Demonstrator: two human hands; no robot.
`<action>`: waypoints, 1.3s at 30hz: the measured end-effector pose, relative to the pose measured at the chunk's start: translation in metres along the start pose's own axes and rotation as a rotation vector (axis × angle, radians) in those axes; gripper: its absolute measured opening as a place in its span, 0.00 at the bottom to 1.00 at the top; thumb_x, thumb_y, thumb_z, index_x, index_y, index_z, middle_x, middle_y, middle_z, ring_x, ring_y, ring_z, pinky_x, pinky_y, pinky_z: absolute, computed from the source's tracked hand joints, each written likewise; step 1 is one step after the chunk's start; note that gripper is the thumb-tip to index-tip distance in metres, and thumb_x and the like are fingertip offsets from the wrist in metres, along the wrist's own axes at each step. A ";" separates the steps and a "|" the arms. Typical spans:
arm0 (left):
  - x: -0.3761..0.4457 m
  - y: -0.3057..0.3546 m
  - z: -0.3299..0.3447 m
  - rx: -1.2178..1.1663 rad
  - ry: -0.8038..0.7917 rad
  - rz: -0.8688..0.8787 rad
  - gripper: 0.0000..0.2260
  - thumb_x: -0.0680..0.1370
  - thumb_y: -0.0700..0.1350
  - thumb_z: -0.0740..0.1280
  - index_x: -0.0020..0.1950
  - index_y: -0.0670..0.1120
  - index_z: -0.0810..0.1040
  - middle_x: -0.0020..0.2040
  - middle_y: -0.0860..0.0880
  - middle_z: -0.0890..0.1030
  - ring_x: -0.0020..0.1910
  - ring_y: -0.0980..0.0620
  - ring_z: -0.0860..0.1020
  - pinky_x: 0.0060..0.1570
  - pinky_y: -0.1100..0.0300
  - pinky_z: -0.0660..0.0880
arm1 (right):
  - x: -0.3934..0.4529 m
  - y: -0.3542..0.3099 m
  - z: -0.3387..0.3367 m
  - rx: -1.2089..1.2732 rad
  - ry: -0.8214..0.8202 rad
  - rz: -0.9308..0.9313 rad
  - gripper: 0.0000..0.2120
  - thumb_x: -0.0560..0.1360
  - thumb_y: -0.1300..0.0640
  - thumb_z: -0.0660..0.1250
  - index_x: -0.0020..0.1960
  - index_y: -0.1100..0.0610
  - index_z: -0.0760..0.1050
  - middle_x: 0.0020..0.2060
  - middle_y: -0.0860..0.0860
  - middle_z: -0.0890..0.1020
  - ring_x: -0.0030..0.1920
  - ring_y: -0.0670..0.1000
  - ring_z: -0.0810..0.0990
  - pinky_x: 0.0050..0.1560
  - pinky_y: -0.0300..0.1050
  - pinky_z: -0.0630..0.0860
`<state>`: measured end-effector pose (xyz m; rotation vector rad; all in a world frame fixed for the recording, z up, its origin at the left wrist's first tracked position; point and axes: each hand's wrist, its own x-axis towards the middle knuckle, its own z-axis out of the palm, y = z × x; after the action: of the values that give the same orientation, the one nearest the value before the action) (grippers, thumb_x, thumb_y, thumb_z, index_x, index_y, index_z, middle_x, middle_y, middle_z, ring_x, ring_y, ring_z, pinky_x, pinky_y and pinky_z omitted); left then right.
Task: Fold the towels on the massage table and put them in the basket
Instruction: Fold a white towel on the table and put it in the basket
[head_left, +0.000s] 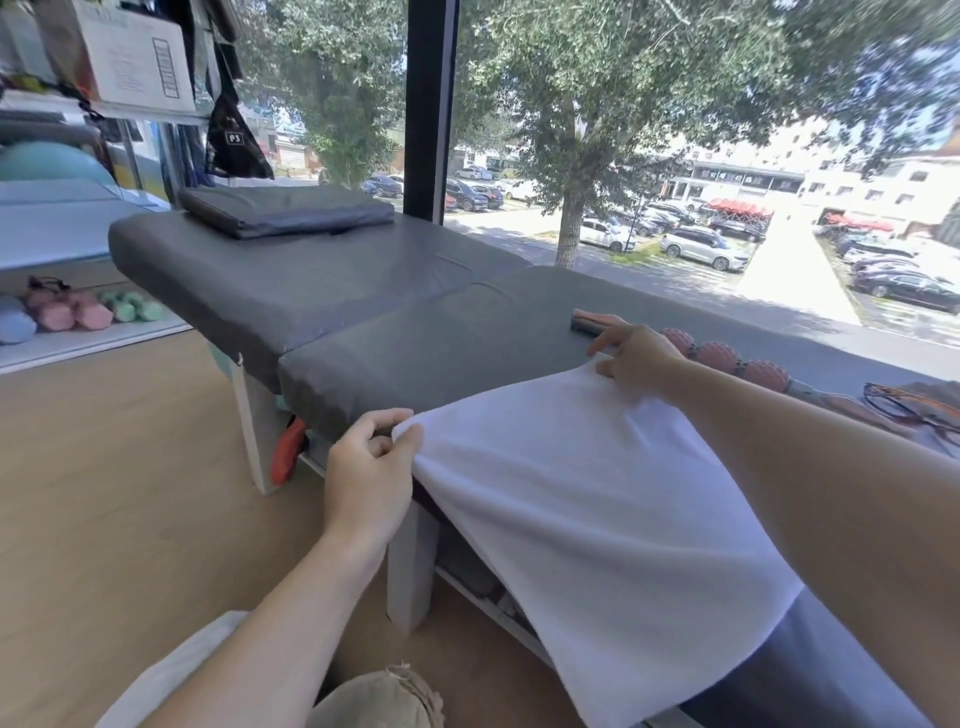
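Observation:
A white towel (587, 509) is stretched over the near part of the grey massage table (322, 291), slightly lifted at its far edge. My left hand (371, 467) pinches the towel's near-left corner at the table's front edge. My right hand (631, 358) pinches the far corner, further in over the table top. The towel hangs off the table's front side at the bottom of the view. A woven basket's rim (384, 699) shows at the bottom edge, below my left arm.
A folded dark cushion (283, 210) lies at the table's far end. Spiky pink massage balls (727, 361) and glasses (904, 402) sit along the window side. A shelf with dumbbells (78, 312) stands at left. Wooden floor (119, 493) lies left of the table.

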<state>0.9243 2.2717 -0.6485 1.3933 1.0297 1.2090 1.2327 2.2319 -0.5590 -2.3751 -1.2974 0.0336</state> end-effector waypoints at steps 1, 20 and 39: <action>0.002 0.001 0.000 0.040 0.006 0.034 0.04 0.78 0.44 0.70 0.49 0.54 0.82 0.38 0.49 0.83 0.37 0.57 0.78 0.38 0.64 0.71 | -0.002 0.002 -0.002 0.006 -0.001 0.012 0.08 0.78 0.59 0.70 0.55 0.51 0.82 0.64 0.46 0.76 0.60 0.48 0.77 0.51 0.35 0.66; 0.110 0.042 0.050 0.489 -0.407 -0.010 0.09 0.74 0.46 0.77 0.47 0.42 0.84 0.43 0.47 0.84 0.39 0.54 0.79 0.37 0.65 0.72 | -0.038 0.059 -0.056 0.232 -0.377 0.277 0.09 0.71 0.57 0.78 0.41 0.60 0.79 0.36 0.59 0.78 0.33 0.55 0.76 0.32 0.41 0.78; 0.080 0.047 0.067 0.673 -0.249 0.376 0.25 0.75 0.53 0.73 0.70 0.51 0.71 0.66 0.52 0.75 0.63 0.49 0.75 0.61 0.52 0.72 | -0.053 0.065 -0.034 -0.140 0.123 0.181 0.11 0.73 0.59 0.70 0.39 0.48 0.71 0.53 0.53 0.82 0.51 0.55 0.78 0.50 0.45 0.74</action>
<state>1.0017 2.3332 -0.5915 2.2813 1.0718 0.9365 1.2620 2.1463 -0.5628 -2.5623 -1.0569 -0.1519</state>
